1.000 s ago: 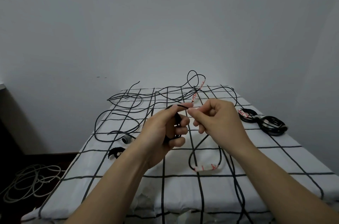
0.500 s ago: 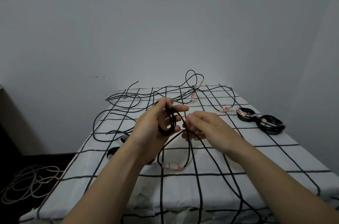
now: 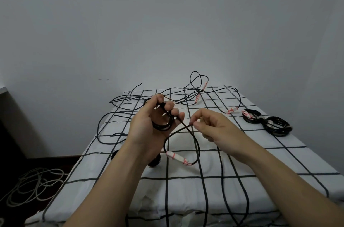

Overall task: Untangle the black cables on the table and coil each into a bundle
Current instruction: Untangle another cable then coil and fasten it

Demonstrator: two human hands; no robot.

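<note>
Left grip (image 3: 147, 128) curls round coiled black cable (image 3: 164, 126); right grip (image 3: 214, 128) pinches its loose strand. White tape label (image 3: 177, 158): red marks illegible.

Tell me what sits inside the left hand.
A coil of black cable lies in the left hand, its fingers curled round it. The fingers cover the coil's upper part, so its turns cannot be counted.

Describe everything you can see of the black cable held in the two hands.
Thin, black and flexible, the cable has several turns coiled in the left hand, whose fingers curl round them. A free loop droops below, carrying a white tape wrap with red marks. The right hand pinches that loop near its top.
</note>
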